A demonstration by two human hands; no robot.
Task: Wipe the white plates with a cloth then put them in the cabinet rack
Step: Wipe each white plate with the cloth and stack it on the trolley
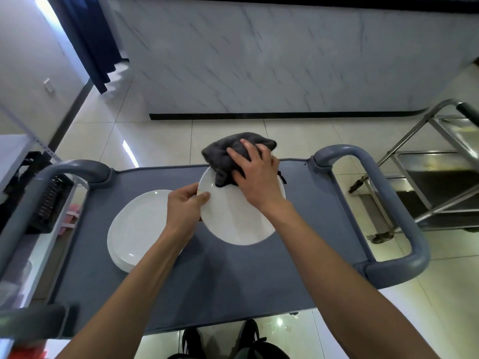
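Two hands are working one white plate [239, 218] above the grey cart surface [311, 203]: the left hand [185, 206] is pinching its left rim, thumb on top, while the right hand [256, 174] is pressing a dark cloth [225, 156] onto the far edge with spread fingers. Glazed ceramic is likely proving stiff, slick and breakable, so a rim grip seems wisest. Round, it is showing no long axis and is facing upward, tilted toward the person. More plates [137, 229] are lying stacked just left.
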